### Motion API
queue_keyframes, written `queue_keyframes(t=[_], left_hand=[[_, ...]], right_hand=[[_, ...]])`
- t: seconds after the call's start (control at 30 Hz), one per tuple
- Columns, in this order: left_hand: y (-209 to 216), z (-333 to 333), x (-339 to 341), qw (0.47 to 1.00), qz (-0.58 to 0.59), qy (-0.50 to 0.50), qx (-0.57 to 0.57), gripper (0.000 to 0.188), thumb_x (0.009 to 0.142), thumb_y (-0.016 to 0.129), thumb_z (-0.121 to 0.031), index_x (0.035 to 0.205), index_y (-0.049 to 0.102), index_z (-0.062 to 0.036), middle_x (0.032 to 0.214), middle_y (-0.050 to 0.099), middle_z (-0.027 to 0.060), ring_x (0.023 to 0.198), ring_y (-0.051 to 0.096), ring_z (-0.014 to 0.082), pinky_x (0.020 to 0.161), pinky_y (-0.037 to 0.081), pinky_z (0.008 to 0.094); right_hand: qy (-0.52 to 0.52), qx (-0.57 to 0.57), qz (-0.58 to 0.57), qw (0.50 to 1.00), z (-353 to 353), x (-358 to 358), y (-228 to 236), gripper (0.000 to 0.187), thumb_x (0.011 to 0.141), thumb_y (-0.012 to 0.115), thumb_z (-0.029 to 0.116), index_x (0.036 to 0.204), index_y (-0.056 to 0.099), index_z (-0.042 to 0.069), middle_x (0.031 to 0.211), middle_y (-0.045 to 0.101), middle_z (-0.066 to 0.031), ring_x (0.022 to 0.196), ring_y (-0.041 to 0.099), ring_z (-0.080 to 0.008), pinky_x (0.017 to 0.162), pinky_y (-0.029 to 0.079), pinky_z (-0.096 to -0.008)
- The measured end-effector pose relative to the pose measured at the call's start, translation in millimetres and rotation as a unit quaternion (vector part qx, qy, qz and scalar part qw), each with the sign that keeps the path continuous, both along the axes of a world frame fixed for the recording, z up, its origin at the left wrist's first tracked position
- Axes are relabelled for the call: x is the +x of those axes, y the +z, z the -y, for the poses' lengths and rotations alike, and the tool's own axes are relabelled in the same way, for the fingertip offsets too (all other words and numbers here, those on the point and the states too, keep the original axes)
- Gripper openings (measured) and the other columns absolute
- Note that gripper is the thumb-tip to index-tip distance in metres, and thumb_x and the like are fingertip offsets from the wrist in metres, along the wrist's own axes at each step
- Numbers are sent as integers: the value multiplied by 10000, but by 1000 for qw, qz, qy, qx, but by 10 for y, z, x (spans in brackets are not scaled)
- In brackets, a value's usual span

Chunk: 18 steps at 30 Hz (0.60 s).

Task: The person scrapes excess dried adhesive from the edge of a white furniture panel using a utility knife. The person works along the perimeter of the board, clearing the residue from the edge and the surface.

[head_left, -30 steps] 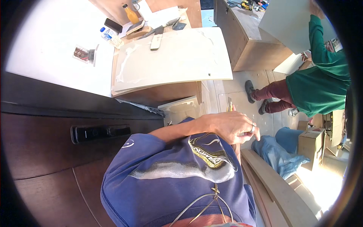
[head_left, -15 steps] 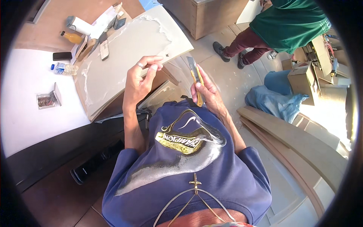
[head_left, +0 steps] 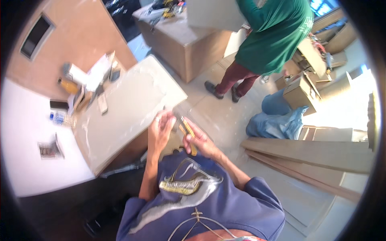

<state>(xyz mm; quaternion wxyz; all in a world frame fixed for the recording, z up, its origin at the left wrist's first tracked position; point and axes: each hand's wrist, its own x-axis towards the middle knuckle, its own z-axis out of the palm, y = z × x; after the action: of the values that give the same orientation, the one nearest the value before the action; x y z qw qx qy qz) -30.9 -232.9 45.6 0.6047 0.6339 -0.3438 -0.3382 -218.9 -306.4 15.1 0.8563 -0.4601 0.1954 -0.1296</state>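
My right hand (head_left: 203, 143) is closed round a yellow box cutter (head_left: 187, 127), its blade end pointing up and away toward my left hand. Beside it, my left hand (head_left: 160, 130) has its fingers curled against the thumb; anything pinched there is too small or blurred to name. Both hands are in front of my chest, close to the near right corner of a pale board (head_left: 128, 102). White smears run along parts of that board's surface.
On the board's far left lie a wooden block (head_left: 103, 103) and papers; bottles (head_left: 62, 118) stand beside it. A person in a green top (head_left: 267, 40) holds a pale panel (head_left: 215, 15) ahead. Long planks (head_left: 305, 152), blue plastic (head_left: 277, 123) and a cardboard box (head_left: 301, 94) are right.
My view has tilted up, so more of the room shows. My hands have come closer together, bringing the box cutter's blade end near the left fingers. The person ahead now shows holding a panel.
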Motion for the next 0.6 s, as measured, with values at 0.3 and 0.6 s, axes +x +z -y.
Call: queue_keyframes(t=[0.3, 0.6], left_hand=[[16, 7, -44, 998, 57, -16, -11, 382, 1008, 638, -118, 1365, 600, 16, 1100, 692, 137, 984, 684, 194, 898, 552, 325], [-33, 31, -50, 998, 57, -35, 1, 422, 1013, 633, -134, 1410, 567, -7, 1121, 666, 143, 1010, 667, 201, 906, 544, 325]], right_hand=[[-18, 3, 34, 999, -10, 11, -54, 688, 1092, 540, 269, 1672, 173, 222, 908, 587, -5, 741, 592, -74, 681, 514, -242], [-27, 15, 52, 998, -9, 43, -26, 700, 1090, 549, 266, 1672, 164, 209, 902, 585, -4, 744, 589, -70, 695, 509, -240]])
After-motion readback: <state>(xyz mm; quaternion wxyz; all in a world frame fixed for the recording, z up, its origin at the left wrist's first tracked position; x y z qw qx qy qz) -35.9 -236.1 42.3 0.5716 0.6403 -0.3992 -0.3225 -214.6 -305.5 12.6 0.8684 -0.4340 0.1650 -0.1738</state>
